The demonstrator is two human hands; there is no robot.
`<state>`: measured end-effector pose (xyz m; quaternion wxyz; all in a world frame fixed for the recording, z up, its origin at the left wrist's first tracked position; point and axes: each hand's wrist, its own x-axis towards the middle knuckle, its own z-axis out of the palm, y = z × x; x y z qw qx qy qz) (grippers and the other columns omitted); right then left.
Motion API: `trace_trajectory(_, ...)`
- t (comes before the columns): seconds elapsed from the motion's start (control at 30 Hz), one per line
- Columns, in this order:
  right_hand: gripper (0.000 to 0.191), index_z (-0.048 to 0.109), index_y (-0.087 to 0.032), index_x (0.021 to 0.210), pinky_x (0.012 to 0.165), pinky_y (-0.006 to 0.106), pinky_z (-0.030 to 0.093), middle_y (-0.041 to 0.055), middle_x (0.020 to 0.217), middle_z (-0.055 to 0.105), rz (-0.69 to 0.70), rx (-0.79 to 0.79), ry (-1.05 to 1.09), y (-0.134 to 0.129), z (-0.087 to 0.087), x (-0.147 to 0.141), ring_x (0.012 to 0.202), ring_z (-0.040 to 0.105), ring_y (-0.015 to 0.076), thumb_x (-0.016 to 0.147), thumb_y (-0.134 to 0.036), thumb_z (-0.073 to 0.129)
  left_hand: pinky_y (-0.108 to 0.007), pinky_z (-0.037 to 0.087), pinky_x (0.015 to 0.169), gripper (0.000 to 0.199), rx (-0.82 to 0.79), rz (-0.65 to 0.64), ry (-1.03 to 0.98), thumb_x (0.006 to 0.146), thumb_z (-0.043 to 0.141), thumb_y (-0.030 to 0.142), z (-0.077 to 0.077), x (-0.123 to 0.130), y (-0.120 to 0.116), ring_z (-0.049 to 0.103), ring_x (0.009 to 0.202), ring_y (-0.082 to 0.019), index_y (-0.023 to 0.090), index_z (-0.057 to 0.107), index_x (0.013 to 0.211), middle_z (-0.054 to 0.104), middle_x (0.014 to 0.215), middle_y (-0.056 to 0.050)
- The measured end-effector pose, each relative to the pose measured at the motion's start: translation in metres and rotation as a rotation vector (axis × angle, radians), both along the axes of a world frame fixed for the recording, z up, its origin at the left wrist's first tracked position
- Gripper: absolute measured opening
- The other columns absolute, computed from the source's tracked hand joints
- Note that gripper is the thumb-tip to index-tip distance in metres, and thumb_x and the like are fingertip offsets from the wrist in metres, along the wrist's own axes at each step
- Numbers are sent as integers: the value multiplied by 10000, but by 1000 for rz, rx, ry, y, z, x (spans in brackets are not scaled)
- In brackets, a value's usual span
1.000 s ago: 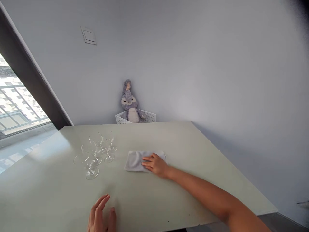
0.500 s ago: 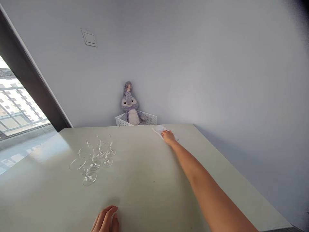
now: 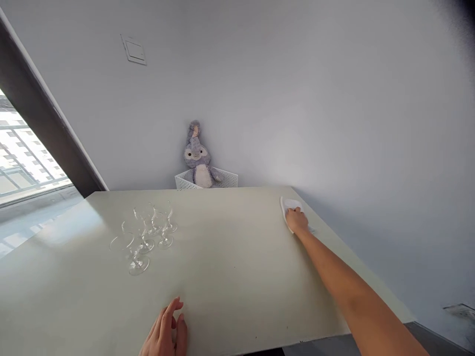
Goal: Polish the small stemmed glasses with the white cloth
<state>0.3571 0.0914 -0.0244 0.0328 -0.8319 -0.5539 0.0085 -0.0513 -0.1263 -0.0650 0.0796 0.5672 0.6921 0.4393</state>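
Observation:
My right hand (image 3: 297,220) presses a white cloth (image 3: 290,203) against the tabletop near the far right edge, its fingers bent over the fabric. The right arm stretches across the pale table (image 3: 222,277). My left hand (image 3: 163,330) hovers or rests at the near side with fingers apart and slightly curled, holding nothing. Left of centre on the table stand several clear stemmed glasses (image 3: 138,266), grouped close together. Both hands are apart from them.
Behind the table's far edge, a grey plush rabbit (image 3: 202,173) sits in a white perforated basket (image 3: 232,180) against the wall. A light switch (image 3: 134,50) is on the wall. To the left is a dark-framed window (image 3: 40,109). A few dark specks mark the table's near part.
My right hand has slid the cloth rightward along the far part of the table. My left hand has come slightly further into view, its fingers higher. The view has shifted a little.

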Motion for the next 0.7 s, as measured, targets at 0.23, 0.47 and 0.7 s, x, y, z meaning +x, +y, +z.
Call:
trace_trajectory(0.23,311,537,-200,1091,741,314,418,125,1162,467,424,0,35,-19,-6,-153,914,529,205,878,-251,316,-254,349,491,353,-43,-47,98,720,495,349,-9,-11,0,510,471,-143,270,515,1063,638,801,-12)
trace_trajectory(0.47,375,437,-216,1180,664,356,461,108,1144,486,1146,93,100,-135,-24,-262,840,535,223,808,-264,433,-264,381,522,375,-87,-26,-47,708,510,377,-3,-13,-2,491,458,-131,256,525,1062,635,784,-7)
trace_trajectory(0.7,343,464,-306,1172,755,335,460,39,1169,503,1132,150,170,-199,-24,-191,890,549,202,850,-414,414,-253,434,613,461,-60,-51,-602,672,587,446,5,-30,2,544,695,-140,231,495,1069,625,938,-36)
